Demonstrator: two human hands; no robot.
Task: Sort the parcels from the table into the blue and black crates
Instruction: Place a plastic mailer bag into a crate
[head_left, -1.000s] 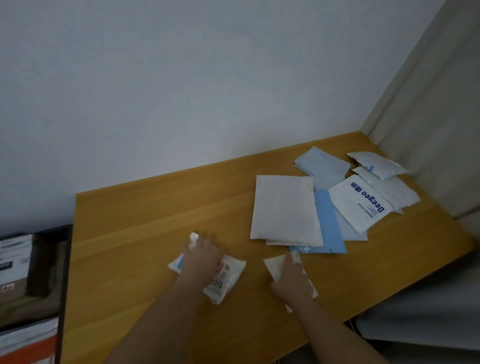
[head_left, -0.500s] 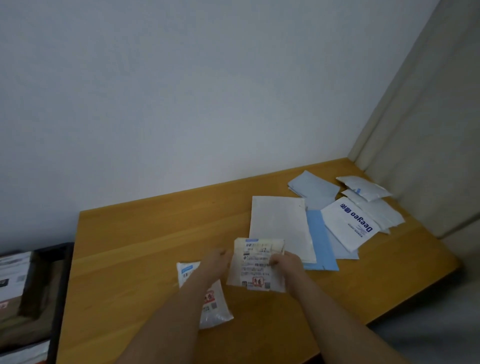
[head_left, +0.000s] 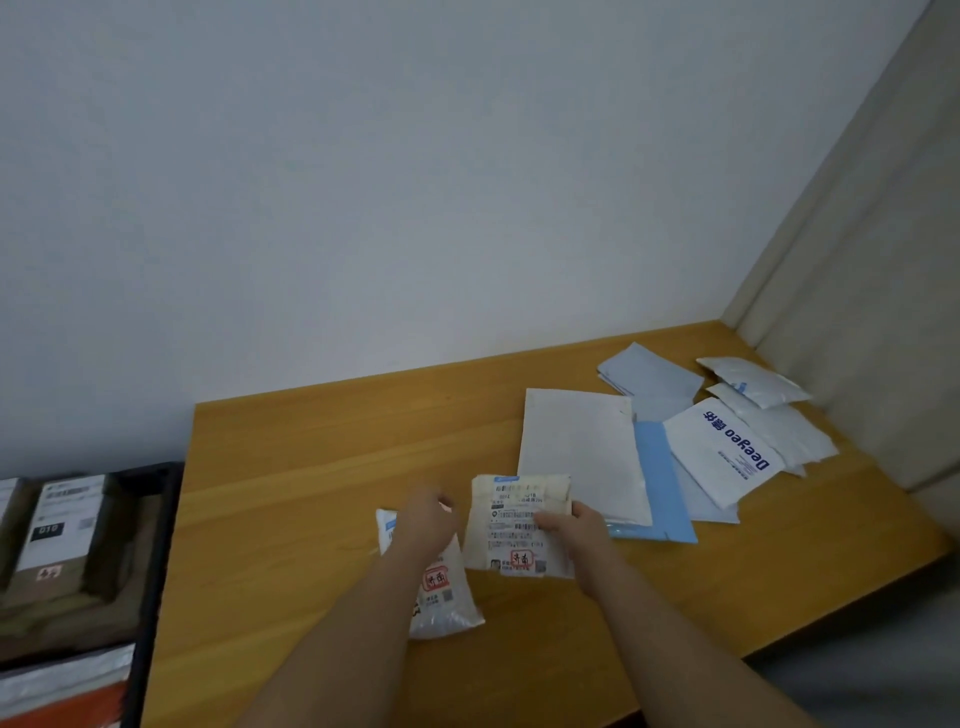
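My right hand pinches the right edge of a small white parcel and holds it upright, label side toward me, above the wooden table. Just left of it my left hand hovers with loosely curled fingers over a second small white parcel that lies flat on the table; I cannot tell whether the hand touches it. A pile of flat parcels, white and light blue, lies at the table's right. The black crate stands left of the table, holding brown parcels.
A white wall rises behind the table and a beige curtain hangs at the right corner. In the black crate a labelled brown parcel faces up, with a grey and orange parcel nearer to me. The floor shows at the lower right.
My right hand lifted its small parcel off the table and turned the label toward me. My left hand came off the other small parcel and rose beside the lifted one. My view tilted up and right.
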